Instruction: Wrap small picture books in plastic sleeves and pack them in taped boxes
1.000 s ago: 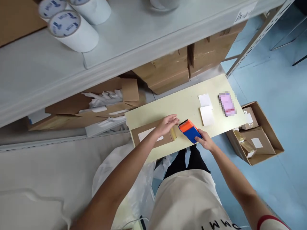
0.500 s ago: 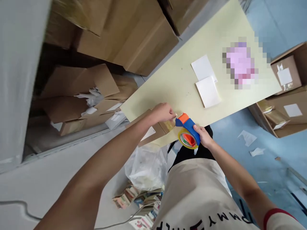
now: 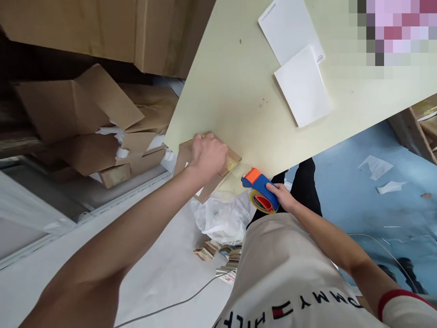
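Observation:
A blue and orange tape dispenser (image 3: 265,187) with a roll of yellowish tape is in my right hand (image 3: 284,196), fingers closed around its handle. Its orange head points left, apart from the small cardboard box (image 3: 212,186) at the table's near left corner. Over that box lies my left hand (image 3: 210,155), its fingers curled down on the far side and gripping it. The hand and forearm hide much of the box. Shiny tape shows at its right end, and bits of a white label show beside my wrist.
On the pale table (image 3: 235,91), two white cards (image 3: 303,86) overlap. A blurred-out pink item (image 3: 403,27) lies at top right. Opened cartons (image 3: 92,114) fill the left shelf. A plastic bag (image 3: 221,218) and books (image 3: 228,262) are below; paper scraps (image 3: 375,167) lie on the blue floor.
My left hand has moved from beside the dispenser's head back left onto the box. The dispenser has shifted slightly left and now stands apart from that hand. The camera view has moved closer.

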A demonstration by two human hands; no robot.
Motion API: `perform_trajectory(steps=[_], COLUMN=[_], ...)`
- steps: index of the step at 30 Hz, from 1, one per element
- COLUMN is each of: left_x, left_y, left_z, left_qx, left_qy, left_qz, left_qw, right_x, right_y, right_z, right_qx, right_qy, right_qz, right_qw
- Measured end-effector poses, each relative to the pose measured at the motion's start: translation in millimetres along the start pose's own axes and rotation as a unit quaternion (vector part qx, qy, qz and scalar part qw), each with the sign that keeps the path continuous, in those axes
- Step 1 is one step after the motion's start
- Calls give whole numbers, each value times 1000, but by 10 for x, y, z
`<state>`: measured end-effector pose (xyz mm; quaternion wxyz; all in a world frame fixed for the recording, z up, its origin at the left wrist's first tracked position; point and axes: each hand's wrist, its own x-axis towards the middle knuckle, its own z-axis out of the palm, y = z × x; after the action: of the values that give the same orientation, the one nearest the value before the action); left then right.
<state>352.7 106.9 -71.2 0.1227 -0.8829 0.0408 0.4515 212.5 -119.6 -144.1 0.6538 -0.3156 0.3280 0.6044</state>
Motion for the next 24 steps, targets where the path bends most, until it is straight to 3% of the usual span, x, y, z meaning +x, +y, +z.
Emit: perform_trajectory(steps=[4,10,15,17,21,24], left_x=[-57,-174,-277,-318,-368,-393], left_y=[-89,-196,-492,-605,-741,-809], left_z=[108,30,288,420,504,445], left_qx=[-52,-113,-195,-216,-229,-249], left_qy=[32,71,-12,-33,-27,35], left_qz=[26,4,177,213,195,131], left_qw=[998,991,965,952,953,959], right_x=[19,25,26,13,-20,17], right_y=[-23,-65,-77,-101,-245,-493], right_z=[3,19,-70,-101,-50,102], right_qx=[-5,-19,-32,-44,-63,-55], right_qy=[-4,-4,2,-6,-26,-29], right_qz=[-5,-2,2,8,17,-8], right_qw=[1000,1000,999,999,998,998])
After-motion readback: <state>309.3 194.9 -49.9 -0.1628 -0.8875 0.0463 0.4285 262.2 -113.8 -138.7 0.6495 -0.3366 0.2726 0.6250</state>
